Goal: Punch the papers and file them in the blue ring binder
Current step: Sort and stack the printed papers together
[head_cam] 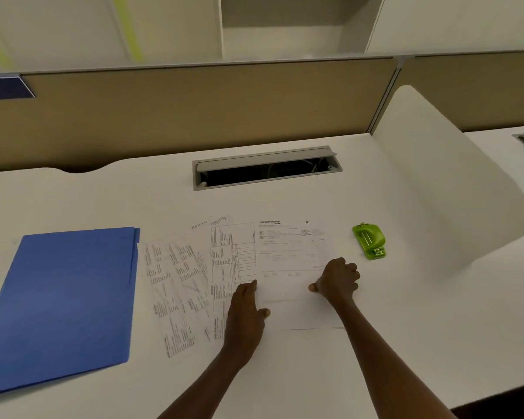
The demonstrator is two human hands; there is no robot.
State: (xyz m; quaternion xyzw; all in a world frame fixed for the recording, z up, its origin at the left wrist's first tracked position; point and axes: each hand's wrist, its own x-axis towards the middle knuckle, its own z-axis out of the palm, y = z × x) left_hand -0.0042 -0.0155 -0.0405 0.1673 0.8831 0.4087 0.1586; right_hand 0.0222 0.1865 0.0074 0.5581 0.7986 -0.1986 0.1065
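Between blue ring binder (64, 300) and green hole punch (370, 241): left hand (245, 313) flat, right hand (339, 279) pinching top sheet (294, 258); square edges before punching.

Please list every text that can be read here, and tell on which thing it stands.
"manipalhospitals": header of the top sheet, roughly legible.
Body print on that sheet: too small.
Tables on the fanned papers: blurred.
White mark on the navy sign: cut off, unreadable.
Blue binder and green punch: none visible.
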